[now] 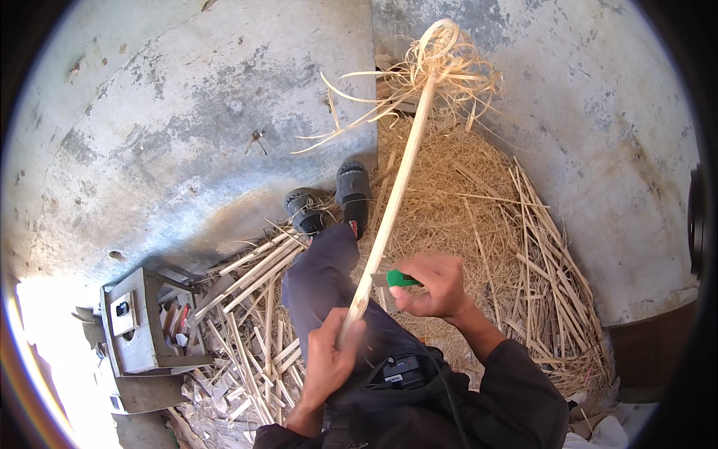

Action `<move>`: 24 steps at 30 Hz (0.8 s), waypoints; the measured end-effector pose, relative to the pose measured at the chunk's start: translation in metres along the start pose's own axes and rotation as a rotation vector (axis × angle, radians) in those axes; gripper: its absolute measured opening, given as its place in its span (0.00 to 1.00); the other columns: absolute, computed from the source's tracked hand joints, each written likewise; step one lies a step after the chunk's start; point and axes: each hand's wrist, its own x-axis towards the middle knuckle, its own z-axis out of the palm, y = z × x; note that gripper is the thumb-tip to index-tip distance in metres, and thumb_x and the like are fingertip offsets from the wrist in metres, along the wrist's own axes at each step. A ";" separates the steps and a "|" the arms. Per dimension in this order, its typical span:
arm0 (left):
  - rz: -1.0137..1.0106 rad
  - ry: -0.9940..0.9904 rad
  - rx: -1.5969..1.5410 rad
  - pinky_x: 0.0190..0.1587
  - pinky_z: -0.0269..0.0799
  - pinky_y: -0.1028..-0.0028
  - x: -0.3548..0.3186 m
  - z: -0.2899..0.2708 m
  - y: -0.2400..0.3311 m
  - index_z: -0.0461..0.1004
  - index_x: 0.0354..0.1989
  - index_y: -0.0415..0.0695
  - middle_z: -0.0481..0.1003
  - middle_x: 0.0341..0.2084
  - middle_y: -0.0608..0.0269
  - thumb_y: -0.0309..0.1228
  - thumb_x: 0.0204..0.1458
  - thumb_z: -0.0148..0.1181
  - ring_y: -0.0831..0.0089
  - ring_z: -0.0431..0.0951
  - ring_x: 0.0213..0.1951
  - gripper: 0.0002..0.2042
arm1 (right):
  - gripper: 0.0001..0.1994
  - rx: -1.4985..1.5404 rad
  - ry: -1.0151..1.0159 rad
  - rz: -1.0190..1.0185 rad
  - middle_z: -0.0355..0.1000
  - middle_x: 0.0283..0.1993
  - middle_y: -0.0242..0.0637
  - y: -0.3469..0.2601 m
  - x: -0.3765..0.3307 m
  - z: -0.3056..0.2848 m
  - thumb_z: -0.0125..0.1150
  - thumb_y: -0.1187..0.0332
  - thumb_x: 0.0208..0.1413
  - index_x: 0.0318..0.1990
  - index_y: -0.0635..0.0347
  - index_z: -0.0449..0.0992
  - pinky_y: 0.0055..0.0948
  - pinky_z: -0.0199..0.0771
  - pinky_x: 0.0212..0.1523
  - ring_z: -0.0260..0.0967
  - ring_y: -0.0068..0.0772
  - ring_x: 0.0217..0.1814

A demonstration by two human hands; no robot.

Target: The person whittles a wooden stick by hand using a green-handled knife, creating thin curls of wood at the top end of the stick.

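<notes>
A long pale wooden stick slants up and away from my lap. Thin curled shavings hang in a bushy tuft at its far end. My left hand is closed around the near end of the stick, above my thigh. In my right hand is a knife with a green handle, gripped with the fingers curled round it. The short blade lies against the right side of the stick, a little beyond my left hand.
A heap of fine shavings covers the floor ahead. Cut sticks lie on the right and left. A worn wooden box stool stands left, my dark shoes by the wall. A small black device rests at my waist.
</notes>
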 end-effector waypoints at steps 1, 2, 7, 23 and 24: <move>0.012 0.006 0.008 0.27 0.63 0.74 0.000 0.000 0.000 0.79 0.48 0.37 0.71 0.18 0.67 0.29 0.70 0.63 0.85 0.67 0.24 0.08 | 0.13 -0.013 -0.003 -0.007 0.78 0.26 0.30 -0.002 0.000 0.001 0.74 0.56 0.57 0.38 0.55 0.85 0.32 0.75 0.22 0.77 0.33 0.22; 0.024 0.015 0.018 0.27 0.63 0.74 0.000 0.000 0.000 0.79 0.48 0.37 0.72 0.18 0.66 0.29 0.69 0.63 0.85 0.67 0.24 0.08 | 0.13 -0.023 -0.006 -0.015 0.78 0.26 0.30 -0.003 0.000 0.001 0.74 0.56 0.57 0.38 0.55 0.85 0.32 0.74 0.22 0.77 0.32 0.22; 0.024 0.016 0.036 0.27 0.64 0.73 -0.001 0.000 0.007 0.79 0.48 0.37 0.74 0.18 0.64 0.30 0.69 0.63 0.84 0.69 0.24 0.08 | 0.12 -0.066 0.022 -0.032 0.77 0.25 0.29 -0.007 0.003 -0.001 0.74 0.56 0.56 0.38 0.54 0.85 0.32 0.73 0.21 0.76 0.31 0.21; 0.002 0.009 0.127 0.27 0.66 0.71 -0.008 -0.002 0.017 0.78 0.48 0.38 0.73 0.19 0.58 0.31 0.69 0.63 0.79 0.70 0.23 0.08 | 0.12 -0.115 0.024 -0.019 0.76 0.24 0.33 -0.007 0.002 -0.004 0.72 0.57 0.56 0.37 0.56 0.84 0.34 0.73 0.23 0.75 0.36 0.20; 0.002 0.008 0.128 0.27 0.66 0.71 -0.008 -0.003 0.016 0.78 0.48 0.38 0.73 0.19 0.58 0.31 0.69 0.63 0.79 0.70 0.23 0.08 | 0.12 -0.116 0.025 -0.018 0.76 0.24 0.33 -0.006 0.002 -0.003 0.72 0.57 0.56 0.37 0.56 0.84 0.34 0.73 0.23 0.75 0.36 0.20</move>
